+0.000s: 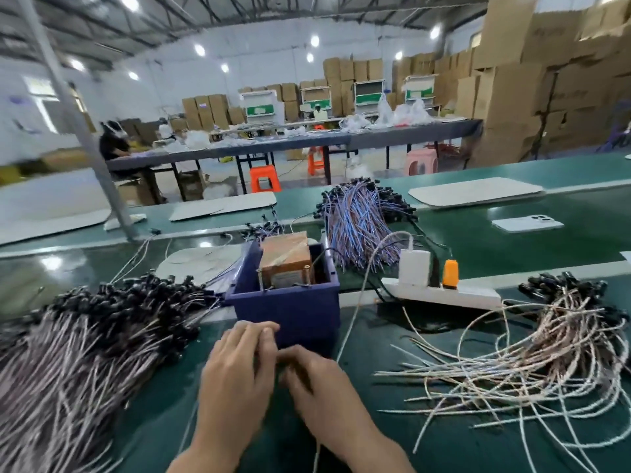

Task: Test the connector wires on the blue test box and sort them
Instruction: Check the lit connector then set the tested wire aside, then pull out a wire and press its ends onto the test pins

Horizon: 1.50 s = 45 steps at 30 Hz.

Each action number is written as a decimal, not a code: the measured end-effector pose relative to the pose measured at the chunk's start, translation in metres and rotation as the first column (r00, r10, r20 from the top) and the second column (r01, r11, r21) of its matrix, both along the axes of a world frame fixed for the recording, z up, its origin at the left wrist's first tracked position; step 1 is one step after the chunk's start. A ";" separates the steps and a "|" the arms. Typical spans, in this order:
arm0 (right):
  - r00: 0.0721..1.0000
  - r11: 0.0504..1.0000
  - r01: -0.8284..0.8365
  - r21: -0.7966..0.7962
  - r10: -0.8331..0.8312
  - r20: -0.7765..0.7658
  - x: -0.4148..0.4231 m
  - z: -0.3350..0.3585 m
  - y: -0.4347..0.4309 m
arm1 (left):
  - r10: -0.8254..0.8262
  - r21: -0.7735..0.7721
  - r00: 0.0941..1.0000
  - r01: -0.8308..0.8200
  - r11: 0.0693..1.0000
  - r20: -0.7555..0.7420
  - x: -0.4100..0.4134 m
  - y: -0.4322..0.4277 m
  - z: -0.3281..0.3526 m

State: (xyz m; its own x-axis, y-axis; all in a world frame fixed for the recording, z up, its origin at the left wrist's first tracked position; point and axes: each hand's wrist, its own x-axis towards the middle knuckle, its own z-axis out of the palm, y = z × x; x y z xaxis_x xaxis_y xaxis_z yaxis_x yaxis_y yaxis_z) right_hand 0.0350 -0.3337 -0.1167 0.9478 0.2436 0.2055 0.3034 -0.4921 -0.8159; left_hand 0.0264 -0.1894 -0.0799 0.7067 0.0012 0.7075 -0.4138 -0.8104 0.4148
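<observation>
The blue test box [290, 308] stands at the middle of the green table, with a brown transformer [286, 261] inside it. My left hand [239, 367] and my right hand [317, 380] meet at the box's near face, fingers curled and fingertips together. Between them they pinch a connector wire [317, 454], whose pale strand trails back between my forearms; its end is hidden by my fingers and blurred. A big pile of wires with black connectors [85, 336] lies to the left. A looser pile [546, 363] lies to the right.
A white power strip [444, 291] with a white charger and an orange plug sits right of the box. Behind it lies a heap of blue-purple wires [362, 227]. A phone [526, 223] and cardboard sheets [474, 192] lie farther back. A steel post [112, 199] rises at the left.
</observation>
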 end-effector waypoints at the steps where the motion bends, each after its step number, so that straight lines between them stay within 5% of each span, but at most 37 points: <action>1: 1.000 1.000 0.001 -0.020 -0.001 0.003 -0.001 0.000 0.005 | 0.088 0.011 0.996 -0.087 0.996 -0.017 0.003 0.021 -0.008; 5: 1.000 0.999 0.021 0.026 -0.021 -0.020 -0.004 -0.001 0.011 | 0.338 -0.051 0.916 -0.357 0.933 -0.215 0.019 0.073 -0.023; 12: 0.997 0.998 0.035 0.054 -0.031 -0.073 -0.009 0.004 0.010 | 0.412 -0.160 0.847 -0.483 0.861 -0.336 0.027 0.086 -0.030; 23: 0.997 0.998 0.045 0.047 -0.042 -0.064 -0.007 0.000 0.008 | 0.320 -0.588 0.906 -0.424 0.689 -0.278 0.028 0.098 -0.024; 37: 0.996 0.998 0.055 0.042 -0.052 -0.069 -0.006 0.001 0.009 | 0.409 -0.703 0.894 -0.409 0.582 -0.182 0.026 0.102 -0.023; 42: 0.996 0.999 0.041 0.022 -0.039 -0.078 -0.006 0.002 0.008 | 0.350 -0.738 0.927 -0.327 0.590 -0.131 0.024 0.097 -0.021; 45: 0.996 0.999 0.041 0.028 -0.038 -0.078 -0.007 0.002 0.008 | 0.256 -0.661 0.966 -0.212 0.720 -0.030 0.018 0.081 -0.014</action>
State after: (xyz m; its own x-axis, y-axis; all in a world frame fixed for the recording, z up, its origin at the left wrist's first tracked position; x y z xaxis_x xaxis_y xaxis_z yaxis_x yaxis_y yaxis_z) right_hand 0.0282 -0.3255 -0.1147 0.9699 0.2006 0.1381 0.2199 -0.4780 -0.8504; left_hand 0.0440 -0.1088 -0.0934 0.5781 0.6385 0.5081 -0.2896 -0.4216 0.8593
